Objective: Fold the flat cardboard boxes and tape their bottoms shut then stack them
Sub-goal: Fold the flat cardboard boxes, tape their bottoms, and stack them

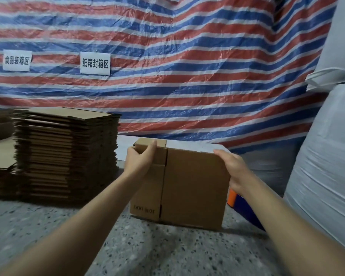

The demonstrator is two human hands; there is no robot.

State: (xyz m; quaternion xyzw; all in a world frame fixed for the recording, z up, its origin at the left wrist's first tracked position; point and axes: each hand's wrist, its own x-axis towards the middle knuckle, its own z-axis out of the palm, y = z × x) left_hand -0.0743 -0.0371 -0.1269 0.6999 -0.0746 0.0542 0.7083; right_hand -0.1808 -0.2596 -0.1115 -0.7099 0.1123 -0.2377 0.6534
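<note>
A single wide-angle view is taken from head height, aimed forward and slightly down. The cardboard box [187, 186] is seen close up, at arm's length, with the striped tarpaulin [187, 66] filling the background.

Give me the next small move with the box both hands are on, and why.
Probably fold the top flaps inward. The cardboard box stands opened on the floor, the left hand gripping a raised flap at its top left corner and the right hand holding the top right edge. No tape shows on it, and the stack of flat boxes waits beside.
</note>
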